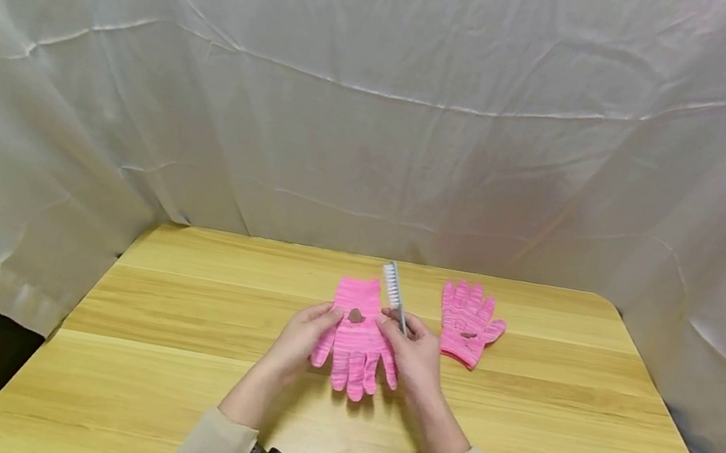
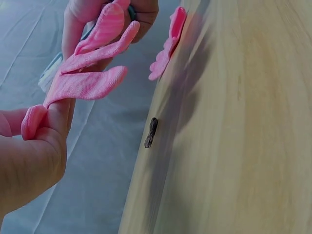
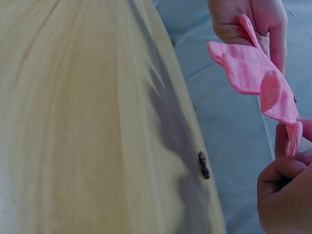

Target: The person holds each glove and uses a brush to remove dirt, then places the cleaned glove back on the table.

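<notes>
A pink knit glove (image 1: pixel 358 339) with a brown smear on it is held up off the table between both hands, its fingers hanging toward the person. My left hand (image 1: pixel 303 337) pinches its left edge, thumb on the near face. The opposite edge is gripped by my right hand (image 1: pixel 415 353), which also holds a small brush (image 1: pixel 393 287) with white bristles and a light blue-grey handle. The bristles point up and left beside the cuff. In the left wrist view, the glove's fingers (image 2: pixel 92 85) stick out, partly covering the brush.
A second pink glove (image 1: pixel 465 326) with a dark smear lies flat at the right, fingers pointing away. On the wooden table (image 1: pixel 163 369) sits a small dark brown lump (image 3: pixel 204 165), hidden in the head view. Grey sheeting (image 1: pixel 378 140) stands behind the table and along its sides.
</notes>
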